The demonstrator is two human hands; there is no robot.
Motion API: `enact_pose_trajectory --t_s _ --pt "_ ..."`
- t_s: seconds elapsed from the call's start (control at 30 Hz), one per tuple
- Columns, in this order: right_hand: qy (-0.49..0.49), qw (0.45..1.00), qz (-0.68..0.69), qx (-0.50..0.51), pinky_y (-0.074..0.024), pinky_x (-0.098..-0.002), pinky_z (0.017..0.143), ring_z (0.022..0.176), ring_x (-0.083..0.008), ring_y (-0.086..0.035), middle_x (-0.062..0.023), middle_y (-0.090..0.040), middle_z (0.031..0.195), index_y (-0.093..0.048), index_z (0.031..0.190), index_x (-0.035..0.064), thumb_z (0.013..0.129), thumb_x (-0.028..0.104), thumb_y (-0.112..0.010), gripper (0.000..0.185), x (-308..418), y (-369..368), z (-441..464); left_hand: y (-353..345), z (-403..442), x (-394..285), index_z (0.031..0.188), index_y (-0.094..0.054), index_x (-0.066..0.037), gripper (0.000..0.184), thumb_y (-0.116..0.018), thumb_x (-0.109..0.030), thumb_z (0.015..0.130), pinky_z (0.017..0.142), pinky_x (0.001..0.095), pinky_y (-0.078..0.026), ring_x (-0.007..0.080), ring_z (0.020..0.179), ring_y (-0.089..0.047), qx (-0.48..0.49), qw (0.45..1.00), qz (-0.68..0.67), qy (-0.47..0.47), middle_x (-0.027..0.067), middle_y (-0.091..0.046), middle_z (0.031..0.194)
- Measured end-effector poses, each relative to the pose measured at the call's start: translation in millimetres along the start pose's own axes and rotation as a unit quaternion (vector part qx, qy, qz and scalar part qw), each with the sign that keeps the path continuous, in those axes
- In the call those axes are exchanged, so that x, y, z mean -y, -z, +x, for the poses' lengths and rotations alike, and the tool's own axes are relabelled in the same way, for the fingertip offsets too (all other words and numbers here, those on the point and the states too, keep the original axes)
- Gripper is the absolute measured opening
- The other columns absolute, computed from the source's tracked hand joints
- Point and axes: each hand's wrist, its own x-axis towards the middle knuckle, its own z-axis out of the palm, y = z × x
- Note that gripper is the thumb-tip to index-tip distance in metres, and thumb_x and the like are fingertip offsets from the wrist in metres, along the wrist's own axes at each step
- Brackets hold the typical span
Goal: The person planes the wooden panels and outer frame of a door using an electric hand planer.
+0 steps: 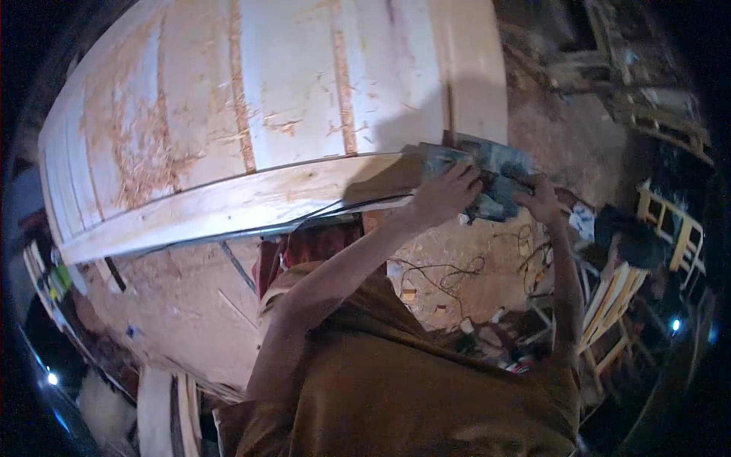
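A dark grey-green electric planer (499, 161) rests at the right end of a long light-coloured wooden panel (289, 76), over its near edge board (251, 199). My left hand (451, 189) lies on the planer's left part, fingers bent over its top. My right hand (539, 199) is closed around the planer's right end, where the handle is partly hidden by the fingers. A black cord (335, 207) runs along the board's near edge and passes beneath my left forearm. Curled wood shavings (148, 164) lie on the panel, mostly on its left, and along its grooves.
Bare earth ground (183, 305) lies below the panel, with loose cables (449, 274) and small wood scraps. Stacked wooden slats (613, 305) and a light wooden frame (674, 228) stand at the right. Planks (164, 411) are at the lower left.
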Motion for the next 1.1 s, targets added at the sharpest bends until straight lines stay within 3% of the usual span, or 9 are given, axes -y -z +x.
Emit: enact_pose_trajectory --t_s 0.13,0.4,0.5,0.57,0.6,0.7,0.8,0.97,1.1 --pt "0.038 0.998 -0.011 0.054 -0.0500 -0.0421 0.091 0.104 -0.0268 -0.060 -0.0156 -0.054 0.113 -0.060 0.122 -0.0004 0.084 0.030 -0.082 0.054 -53.7 -22.6 28.0 12.1 -15.5 12.5 0.122 -0.064 -0.006 0.036 -0.058 -0.020 0.089 0.107 0.0404 -0.051 0.0303 0.135 -0.046 -0.025 0.999 -0.025 0.026 0.0100 -0.056 0.133" --pt "0.178 0.975 -0.136 0.005 -0.0523 -0.0476 0.086 0.094 -0.0378 -0.066 -0.0197 -0.071 0.099 -0.072 0.112 0.0027 0.078 0.042 -0.081 0.053 68.2 -68.3 50.4 80.0 -108.7 48.1 0.124 -0.063 -0.006 0.043 -0.063 -0.012 0.081 0.112 0.0424 -0.045 0.0323 0.138 -0.044 -0.011 0.993 -0.061 0.104 0.0108 -0.053 0.140" --pt "0.191 0.976 -0.093 0.045 -0.0528 -0.0476 0.085 0.093 -0.0374 -0.066 -0.0190 -0.072 0.095 -0.075 0.106 0.0041 0.077 0.046 -0.080 0.052 89.5 -103.0 67.1 112.7 -159.0 61.5 0.129 -0.062 -0.008 0.050 -0.064 -0.006 0.079 0.113 0.0426 -0.043 0.0360 0.137 -0.045 -0.108 0.976 -0.123 0.145 0.0135 -0.051 0.144" --pt "0.194 0.974 -0.109 0.039 -0.0526 -0.0482 0.085 0.093 -0.0375 -0.066 -0.0189 -0.072 0.096 -0.075 0.105 0.0035 0.077 0.047 -0.080 0.052 137.4 -117.5 66.1 146.0 -199.7 51.7 0.127 -0.064 -0.007 0.041 -0.063 -0.006 0.086 0.106 0.0437 -0.045 0.0342 0.129 -0.050 -0.157 0.878 -0.313 0.327 0.0142 -0.051 0.142" --pt "0.192 0.973 -0.121 0.033 -0.0525 -0.0488 0.086 0.093 -0.0375 -0.067 -0.0188 -0.072 0.097 -0.076 0.103 0.0029 0.077 0.047 -0.079 0.052 163.3 -126.0 66.4 137.1 -244.6 53.4 0.129 -0.062 -0.007 0.049 -0.066 0.000 0.081 0.103 0.0431 -0.047 0.0350 0.123 -0.054 -0.188 0.945 -0.124 0.239 0.0156 -0.054 0.138" --pt "0.196 0.968 -0.115 0.106 -0.0524 -0.0482 0.088 0.094 -0.0382 -0.067 -0.0200 -0.073 0.098 -0.076 0.101 0.0025 0.077 0.049 -0.078 0.052 218.1 -151.8 76.0 175.7 -328.2 34.7 0.120 -0.062 -0.005 0.046 -0.059 0.001 0.074 0.079 0.0462 -0.052 0.0396 0.094 -0.063 -0.234 0.892 -0.078 0.379 0.0194 -0.064 0.109" --pt "0.217 0.966 -0.097 0.101 -0.0526 -0.0475 0.086 0.093 -0.0390 -0.068 -0.0206 -0.073 0.095 -0.076 0.100 0.0031 0.079 0.047 -0.075 0.049 282.8 -180.8 73.4 170.8 -403.4 18.7 0.113 -0.063 -0.002 0.034 -0.057 -0.009 0.080 0.060 0.0337 -0.042 0.0231 0.066 -0.050 -0.331 0.781 -0.070 0.526 0.0127 -0.057 0.087" --pt "0.213 0.971 -0.032 0.106 -0.0528 -0.0474 0.070 0.074 -0.0401 -0.069 -0.0199 -0.070 0.075 -0.074 0.085 0.0047 0.081 0.044 -0.071 0.039 375.4 -225.1 65.9 127.0 -516.9 30.0 0.108 -0.063 0.001 0.018 -0.049 -0.008 0.101 0.056 0.0272 -0.030 0.0116 0.062 -0.039 -0.532 0.600 -0.053 0.595 0.0030 -0.045 0.078" --pt "0.232 0.967 -0.034 0.101 -0.0524 -0.0481 0.066 0.071 -0.0383 -0.070 -0.0178 -0.070 0.073 -0.073 0.083 0.0057 0.081 0.047 -0.070 0.041 427.1 -265.5 71.2 138.7 -564.1 44.6 0.107 -0.063 0.000 0.016 -0.049 -0.008 0.102 0.059 0.0281 -0.032 0.0116 0.064 -0.040 -0.550 0.617 0.045 0.561 0.0023 -0.045 0.076"
